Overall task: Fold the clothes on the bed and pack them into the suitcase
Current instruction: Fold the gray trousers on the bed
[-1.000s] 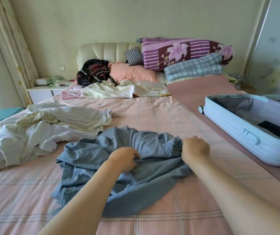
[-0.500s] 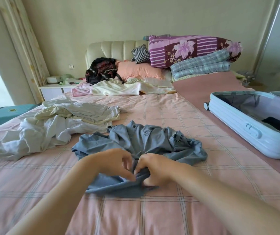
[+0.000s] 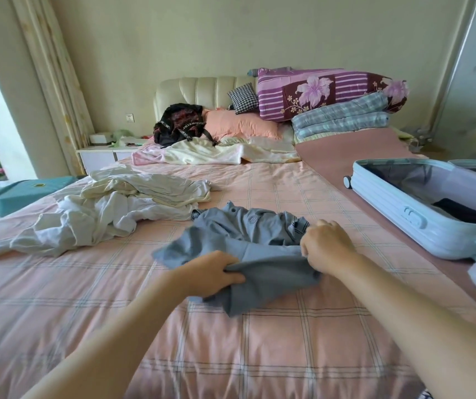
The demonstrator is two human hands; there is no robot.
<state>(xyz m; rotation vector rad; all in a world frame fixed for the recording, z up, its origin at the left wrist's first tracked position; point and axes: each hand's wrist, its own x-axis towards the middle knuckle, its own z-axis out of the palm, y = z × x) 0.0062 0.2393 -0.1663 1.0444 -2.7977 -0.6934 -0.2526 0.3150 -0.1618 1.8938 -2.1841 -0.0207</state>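
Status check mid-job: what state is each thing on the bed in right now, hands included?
Grey-blue polo shirt: crumpled, not folded, held by both hands.
Left hand: grips the shirt's near edge.
Right hand: grips the shirt's right side.
Pale blue hard-shell suitcase: open, with a dark garment inside.
White and cream clothes pile: loose, unfolded.

Head-end clutter, taken from the pink pillow (image 3: 241,126).
Black bag (image 3: 180,123) just left of it; checked cushion (image 3: 242,97) behind; purple floral quilt (image 3: 326,92) to the right; nightstand (image 3: 104,156) far left.
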